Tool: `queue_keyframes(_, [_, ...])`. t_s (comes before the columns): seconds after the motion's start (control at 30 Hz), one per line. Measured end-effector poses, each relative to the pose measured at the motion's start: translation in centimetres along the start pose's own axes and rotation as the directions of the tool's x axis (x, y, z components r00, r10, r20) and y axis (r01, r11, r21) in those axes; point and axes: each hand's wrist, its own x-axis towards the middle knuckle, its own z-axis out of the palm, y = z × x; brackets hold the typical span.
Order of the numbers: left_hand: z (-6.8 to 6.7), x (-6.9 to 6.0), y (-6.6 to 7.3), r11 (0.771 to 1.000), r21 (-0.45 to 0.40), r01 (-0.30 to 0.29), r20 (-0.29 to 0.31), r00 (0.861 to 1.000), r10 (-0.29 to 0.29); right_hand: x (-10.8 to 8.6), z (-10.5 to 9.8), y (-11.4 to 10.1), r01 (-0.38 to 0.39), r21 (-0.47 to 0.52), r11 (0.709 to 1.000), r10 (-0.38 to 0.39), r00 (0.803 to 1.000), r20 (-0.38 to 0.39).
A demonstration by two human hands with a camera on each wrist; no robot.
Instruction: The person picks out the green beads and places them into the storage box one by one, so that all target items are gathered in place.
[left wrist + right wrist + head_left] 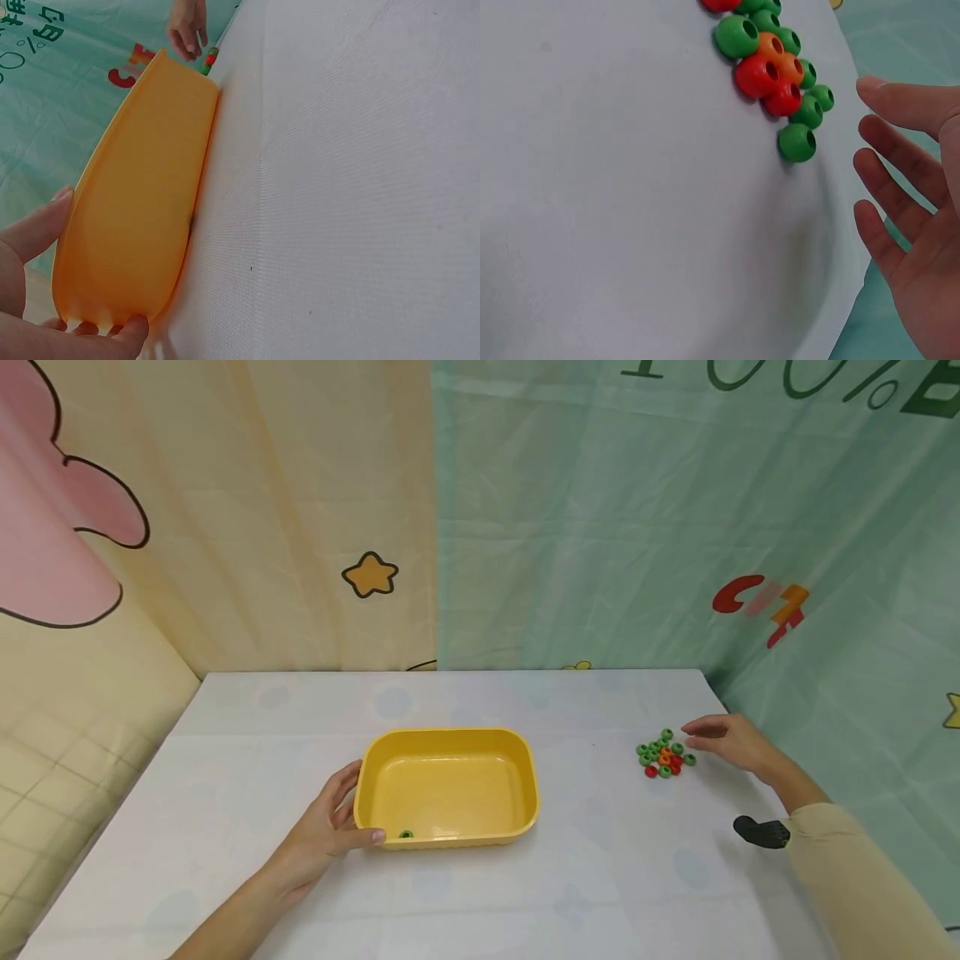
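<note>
My left hand (322,835) grips the near-left corner of a yellow plastic tray (522,789), its thumb over the rim and its fingers against the outer side. The left wrist view shows the tray's outer wall (142,187) up close. Inside, by the near wall, lies one green bead (406,834). To the right, a cluster of round holed beads (664,759), green, orange and red, sits on the table. Just right of them hovers my right hand (731,743), fingers spread apart and holding nothing; in the right wrist view the nearest green bead (796,142) stands apart from its fingertips.
The white cloth-covered table (585,877) ends at the back against printed curtains (570,527). Another green curtain (862,693) hangs close along the right edge, near my right arm. A black object (761,832) sticks out at the right sleeve.
</note>
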Motion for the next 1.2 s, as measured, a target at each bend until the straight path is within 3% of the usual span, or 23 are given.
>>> queue_keyframes(0.33, [-0.2,-0.1,0.4,1.000,-0.007,0.008,-0.006,1.000,-0.008,0.0,0.4,2.7,-0.067,0.029,0.997,0.064,0.993,0.104])
queue_keyframes(0.7, [-0.1,-0.1,0.2,1.000,-0.006,-0.005,0.000,1.000,0.005,-0.3,1.3,3.6,-0.084,0.100,0.991,0.075,0.993,0.090])
queue_keyframes(1.2, [0.0,0.0,-0.3,1.000,-0.007,-0.001,0.014,1.000,0.001,-0.8,1.6,3.9,-0.105,0.085,0.991,0.102,0.994,0.048])
